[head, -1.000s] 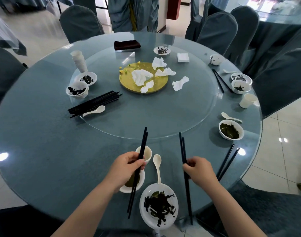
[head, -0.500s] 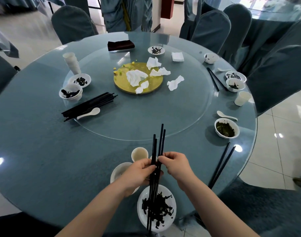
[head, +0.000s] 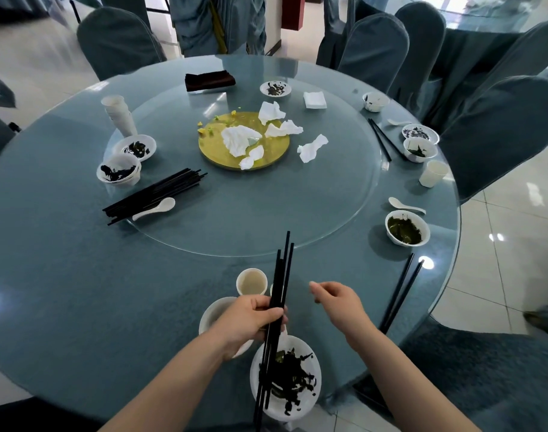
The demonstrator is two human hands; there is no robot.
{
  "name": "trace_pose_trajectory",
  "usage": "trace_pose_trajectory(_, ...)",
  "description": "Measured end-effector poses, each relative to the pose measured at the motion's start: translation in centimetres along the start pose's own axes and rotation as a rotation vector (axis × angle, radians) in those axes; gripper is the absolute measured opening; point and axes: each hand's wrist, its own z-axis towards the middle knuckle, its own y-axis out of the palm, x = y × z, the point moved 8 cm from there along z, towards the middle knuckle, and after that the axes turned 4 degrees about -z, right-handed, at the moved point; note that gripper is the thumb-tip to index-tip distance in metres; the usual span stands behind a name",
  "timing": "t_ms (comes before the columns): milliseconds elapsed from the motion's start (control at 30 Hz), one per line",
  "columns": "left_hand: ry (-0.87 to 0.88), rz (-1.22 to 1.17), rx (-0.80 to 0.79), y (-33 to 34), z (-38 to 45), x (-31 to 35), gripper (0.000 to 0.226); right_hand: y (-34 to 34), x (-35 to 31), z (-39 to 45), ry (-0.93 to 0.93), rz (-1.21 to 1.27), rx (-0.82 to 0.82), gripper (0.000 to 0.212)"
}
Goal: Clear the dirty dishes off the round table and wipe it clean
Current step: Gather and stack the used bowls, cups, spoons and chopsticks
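— Black chopsticks (head: 277, 307), a bundle of them, sit in the left hand (head: 251, 319); its fingers (head: 263, 311) are curled round the sticks near the middle, and the tips point away over the counter (head: 64, 291).

— And the right hand (head: 338, 302)?

— Free. Its fingers are loosely bent and hold nothing, just beside the bundle.

— What lies under the bundle?

— Its lower ends hang over a white plate (head: 297, 397) of dark scraps at the near edge. A small cup (head: 251, 282) and a bowl (head: 212, 313) stand just left of the sticks.

— So what could go wrong?

— The plate seems to overhang the rim; I judge a knock from the sticks' ends could tip it off. The bundle is uneven too, so a loose stick might slide out.

— Further out?

— Another pair of chopsticks (head: 400, 294) lies right of the free hand, then a bowl of greens (head: 406, 229) and a spoon (head: 405, 206). A glass turntable (head: 188, 244) carries a yellow plate (head: 269, 157), crumpled napkins (head: 238, 141) and a chopstick pile (head: 154, 194). Most of the clearing is not yet done.
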Motion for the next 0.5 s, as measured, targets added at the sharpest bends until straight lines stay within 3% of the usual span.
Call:
trace_pose_trajectory(100, 0.037, -0.012, 0.089, -1.3, -0.1, 0.6, 0.015, -4.8, 5.0, 2.4, 0.126, -0.275, 0.204, 0.031)
trace_pose_trajectory(200, 0.065, -0.001, 0.14, -2.4, -0.4, 1.0, 0.013, -8.9, 9.4, 2.6, 0.25, -0.577, 0.344, 0.062)
trace_pose_trajectory(267, 0.069, 0.023, 0.152, -2.9, -0.5, 0.9, 0.013, -10.1, 11.7, 2.4, 0.329, -0.682, 0.352, 0.076)
trace_pose_trajectory(333, 0.066, 0.031, 0.157, -3.3, -0.6, 0.6, 0.014, -9.8, 13.2, 2.3, 0.352, -0.659, 0.31, 0.069)
trace_pose_trajectory(433, 0.061, 0.027, 0.16, -3.5, -0.7, 0.2, 0.013, -9.5, 13.2, 2.5, 0.306, -0.628, 0.291, 0.037)
trace_pose_trajectory(500, 0.065, 0.027, 0.162, -3.5, -0.8, 0.1, 0.013, -9.5, 13.0, 2.4, 0.3, -0.65, 0.276, 0.029)
